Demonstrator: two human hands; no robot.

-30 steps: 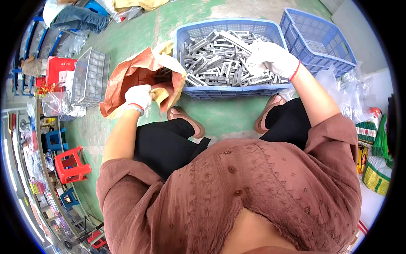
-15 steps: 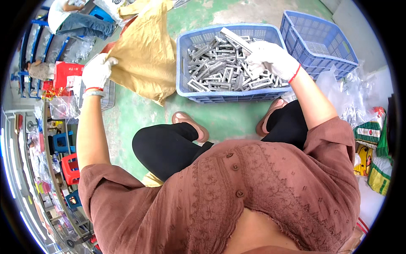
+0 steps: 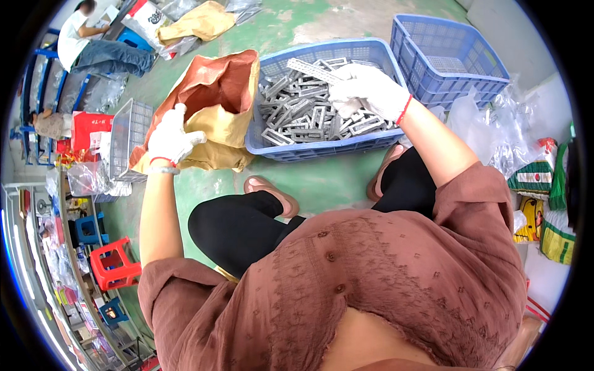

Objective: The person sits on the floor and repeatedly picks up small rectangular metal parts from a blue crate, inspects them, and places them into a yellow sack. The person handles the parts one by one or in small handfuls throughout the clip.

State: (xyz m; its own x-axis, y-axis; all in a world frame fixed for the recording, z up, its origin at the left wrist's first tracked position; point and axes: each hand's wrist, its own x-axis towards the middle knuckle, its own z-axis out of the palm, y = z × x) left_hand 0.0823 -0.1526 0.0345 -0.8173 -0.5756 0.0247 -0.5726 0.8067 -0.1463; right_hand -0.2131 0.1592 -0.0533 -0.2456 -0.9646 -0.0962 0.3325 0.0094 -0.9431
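Note:
Many grey, slotted rectangular frame pieces (image 3: 303,114) fill a blue plastic crate (image 3: 322,148) on the floor ahead of me. Over the crate's right half, my white-gloved right hand (image 3: 365,91) is closed round the end of a long grey slotted piece (image 3: 311,70), which points up and left. Left of the crate stands a yellow woven sack (image 3: 226,133), its mouth wide and its reddish inside showing. My gloved left hand (image 3: 171,136) lies against the sack's near left side, thumb and forefinger spread apart. Its other fingers are partly hidden.
A second blue crate (image 3: 451,65) stands at the far right, with clear plastic bags (image 3: 495,136) beside it. To the left are a grey crate (image 3: 131,133), a red stool (image 3: 116,264) and shelves. Another person (image 3: 93,46) sits at the far left.
The sack, held up and stretched in my left hand before, now stands lower with its mouth spread wide. My left hand has moved right and its fingers have spread. My right hand still grips a piece.

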